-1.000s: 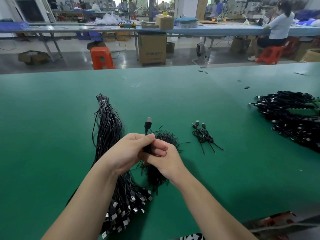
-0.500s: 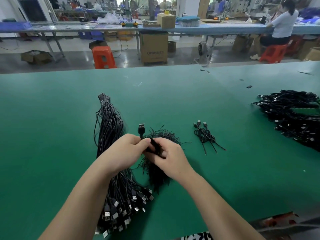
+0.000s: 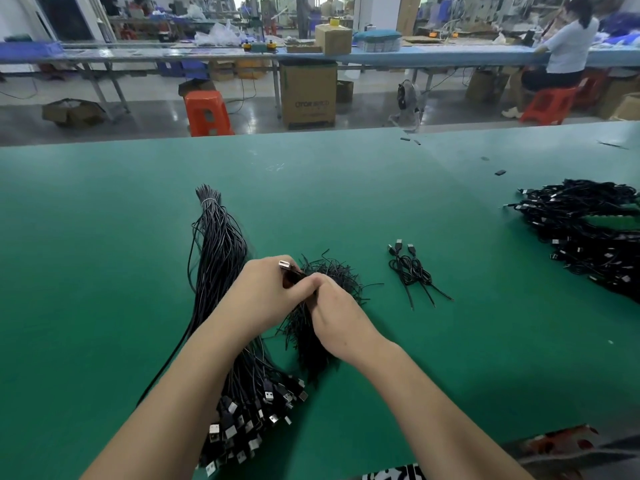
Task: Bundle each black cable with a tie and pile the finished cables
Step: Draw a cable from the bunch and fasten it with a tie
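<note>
My left hand (image 3: 263, 292) grips a coiled black cable (image 3: 290, 273); its metal USB plug sticks out above my fingers. My right hand (image 3: 332, 313) pinches the same cable from the right, knuckles against the left hand. Both hands hover over a heap of black ties (image 3: 332, 278) on the green table (image 3: 104, 271). A long bunch of unbundled black cables (image 3: 221, 258) runs from the far left down under my left forearm, plugs toward me. Two bundled cables (image 3: 408, 271) lie to the right of the ties. A big pile of finished cables (image 3: 588, 237) sits at the right edge.
Small black scraps (image 3: 500, 173) lie on the far right of the table. Beyond the table's far edge stand an orange stool (image 3: 206, 112), a cardboard box (image 3: 308, 93) and a floor fan (image 3: 407, 98). A person (image 3: 568, 50) sits at a bench in the background.
The cable's plug has swung down and to the left, from standing above my hands to lying low against my left fingers. My right hand has closed in tighter on the coil.
</note>
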The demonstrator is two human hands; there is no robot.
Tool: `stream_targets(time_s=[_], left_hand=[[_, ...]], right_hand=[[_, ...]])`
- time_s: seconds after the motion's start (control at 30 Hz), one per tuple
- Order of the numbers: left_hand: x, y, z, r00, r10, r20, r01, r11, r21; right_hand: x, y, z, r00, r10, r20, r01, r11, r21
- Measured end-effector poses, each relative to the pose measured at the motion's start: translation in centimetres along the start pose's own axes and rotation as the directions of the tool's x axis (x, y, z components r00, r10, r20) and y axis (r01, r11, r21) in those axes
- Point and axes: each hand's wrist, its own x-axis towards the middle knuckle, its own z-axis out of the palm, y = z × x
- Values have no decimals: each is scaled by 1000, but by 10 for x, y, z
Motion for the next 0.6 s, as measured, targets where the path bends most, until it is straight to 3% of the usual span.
stream_targets(time_s=[0.1, 0.23, 0.33, 0.6], left_hand=[[4, -1, 1, 999, 19, 30, -20, 1000, 12], [8, -6, -3, 995, -19, 102, 34, 988, -148], [11, -12, -3, 985, -36, 170, 69, 978, -195], [6, -20, 15, 973, -135, 187, 198, 905, -378]], right_hand=[[2, 1, 4, 1000, 29, 7, -29, 1000, -12], [-1, 4, 9, 993, 66, 98, -93, 950, 298], [-7, 7, 13, 983, 53, 178, -124, 900, 417], [-8, 2, 9, 987, 95, 126, -116, 977, 178]])
